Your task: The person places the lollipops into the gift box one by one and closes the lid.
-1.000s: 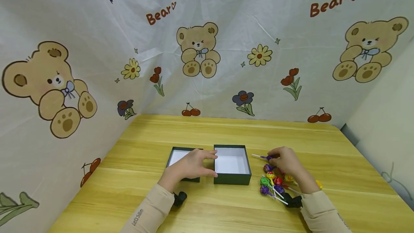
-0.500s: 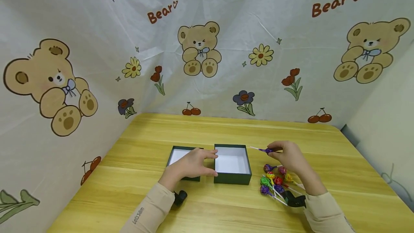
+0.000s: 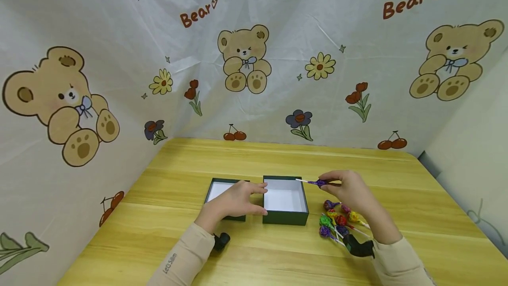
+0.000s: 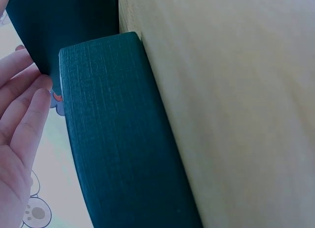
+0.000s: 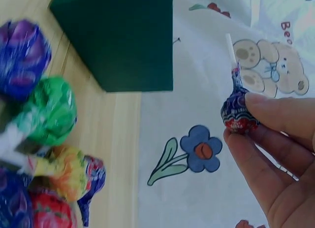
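Near box rim (image 3: pixel 286 212), lollipop (image 5: pixel 237 107) (aloft)

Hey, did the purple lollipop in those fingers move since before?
Yes. In the head view, the held lollipop moved left and up the picture, closer to the open box.

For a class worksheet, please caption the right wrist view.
Right hand pinching a wrapped lollipop, green box and more lollipops nearby.
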